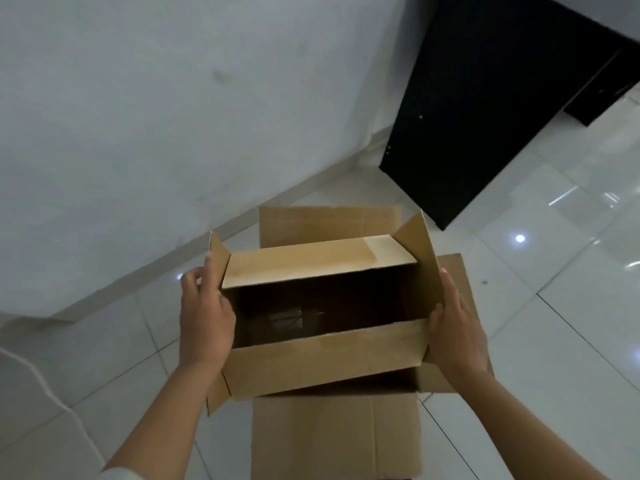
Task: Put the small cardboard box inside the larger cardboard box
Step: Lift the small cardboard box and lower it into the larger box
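Note:
I hold the small cardboard box (325, 358) in the air by its two short ends, its top flaps open and its dark inside showing. My left hand (206, 317) presses on its left end and my right hand (457, 334) on its right end. Directly below it on the floor lies the larger cardboard box (336, 441), with its flaps spread out to the front, back and right. The small box hides most of the larger box's opening.
A white wall (173, 116) with a pale skirting runs close behind the boxes. A black cabinet panel (485, 98) stands at the back right. The floor is glossy white tiles (554, 306). A white rounded object (34, 410) sits at the lower left.

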